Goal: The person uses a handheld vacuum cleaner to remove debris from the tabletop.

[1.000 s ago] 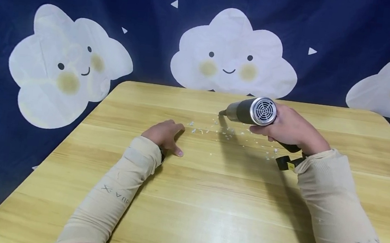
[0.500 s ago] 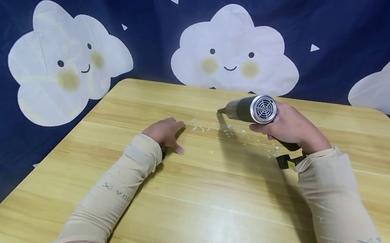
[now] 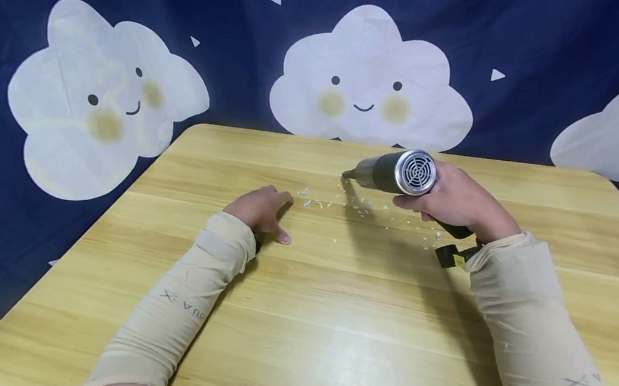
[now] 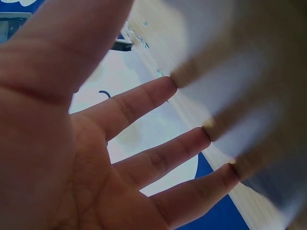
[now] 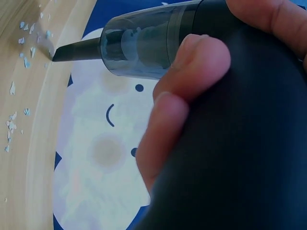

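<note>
My right hand (image 3: 459,196) grips a black handheld vacuum cleaner (image 3: 388,173) by its handle. A round silver grille caps the end towards me. In the right wrist view, its clear dust cup (image 5: 144,43) leads to a narrow black nozzle (image 5: 76,50), whose tip is right at the wooden surface beside scattered paper bits (image 5: 29,52). The left hand (image 3: 262,210) rests on the table with fingers spread, left of the paper bits (image 3: 361,210). In the left wrist view its fingertips (image 4: 165,86) meet the tabletop and its palm holds nothing.
The light wooden table (image 3: 296,317) has rounded corners and ends at a dark blue curtain (image 3: 235,40) printed with smiling clouds. A black wrist-worn device (image 3: 450,256) sticks out below the right wrist, over the table.
The vacuum's nozzle has shifted slightly left across the table. The left hand stays in its place; the whole head view has moved a little.
</note>
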The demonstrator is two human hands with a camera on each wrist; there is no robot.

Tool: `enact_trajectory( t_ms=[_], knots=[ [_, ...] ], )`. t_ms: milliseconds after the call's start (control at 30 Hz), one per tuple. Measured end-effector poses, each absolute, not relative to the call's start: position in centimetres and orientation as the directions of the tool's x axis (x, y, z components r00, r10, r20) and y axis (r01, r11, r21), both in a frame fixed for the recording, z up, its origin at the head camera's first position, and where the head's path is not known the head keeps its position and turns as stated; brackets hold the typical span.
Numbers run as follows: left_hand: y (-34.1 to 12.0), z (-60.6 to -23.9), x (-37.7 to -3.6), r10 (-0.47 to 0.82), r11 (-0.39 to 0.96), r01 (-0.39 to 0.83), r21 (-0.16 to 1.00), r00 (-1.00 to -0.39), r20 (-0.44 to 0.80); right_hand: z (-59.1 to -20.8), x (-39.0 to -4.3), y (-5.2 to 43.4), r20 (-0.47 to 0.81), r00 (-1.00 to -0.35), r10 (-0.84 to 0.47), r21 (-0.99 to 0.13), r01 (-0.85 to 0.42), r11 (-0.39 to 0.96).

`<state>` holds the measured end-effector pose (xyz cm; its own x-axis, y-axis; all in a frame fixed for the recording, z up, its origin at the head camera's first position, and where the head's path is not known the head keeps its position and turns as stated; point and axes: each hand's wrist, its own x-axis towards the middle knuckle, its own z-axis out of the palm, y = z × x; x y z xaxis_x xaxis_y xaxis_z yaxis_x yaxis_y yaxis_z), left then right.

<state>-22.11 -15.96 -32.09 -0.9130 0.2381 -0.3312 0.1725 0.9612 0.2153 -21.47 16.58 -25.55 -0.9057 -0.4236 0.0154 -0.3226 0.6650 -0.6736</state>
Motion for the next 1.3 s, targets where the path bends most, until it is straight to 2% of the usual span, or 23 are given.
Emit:
enact_trajectory(
  t_ms=[333, 667, 1100, 1300],
  knots=[
    [-15.95, -32.22, -22.32, 0.247, 0.958, 0.177, 0.225, -0.910, -0.333, -25.51, -21.58, 16.74, 0.053, -0.899, -0.435, -0.641, -0.365, 0.675],
    [-15.97, -32.21, -22.46, 0.243, 0.959, 0.177, 0.220, -0.913, -0.328, -25.24, -21.53, 16.78, 0.144, -0.855, -0.498, -0.506, -0.497, 0.705],
    [-16.01, -32.27, -22.32, 0.238, 0.960, 0.169, 0.224, -0.913, -0.332, -25.55, -21.63, 16.69, 0.134, -0.858, -0.496, -0.471, -0.496, 0.730],
    [-16.06, -32.34, -22.41, 0.243, 0.959, 0.174, 0.225, -0.912, -0.331, -25.59, -21.47, 16.70, 0.159, -0.819, -0.551, -0.415, -0.562, 0.716]
  ],
)
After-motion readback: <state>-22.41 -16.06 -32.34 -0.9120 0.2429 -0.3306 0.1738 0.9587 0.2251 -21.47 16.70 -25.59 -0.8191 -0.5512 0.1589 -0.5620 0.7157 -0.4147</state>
